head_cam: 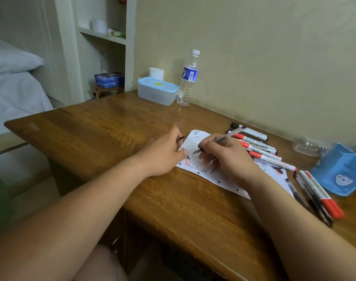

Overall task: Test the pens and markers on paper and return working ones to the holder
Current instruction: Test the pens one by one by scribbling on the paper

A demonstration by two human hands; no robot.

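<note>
A white sheet of paper (201,171) with punched holes and several red and black scribbles lies on the wooden desk (104,138). My right hand (225,157) grips a clear-barrelled pen (227,136) with its tip on the paper. My left hand (165,155) rests on the paper's left edge and holds a dark pen cap (180,138) between its fingers. Several whiteboard markers (258,147) lie beyond the paper. More pens and red-capped markers (319,197) lie to the right. The blue pen holder (341,171) lies tipped at the far right.
A lidded plastic box (157,91) and a water bottle (188,80) stand at the back of the desk by the wall. A crumpled clear wrapper (308,147) lies behind the holder. A bed (15,92) and a shelf niche (104,57) are to the left.
</note>
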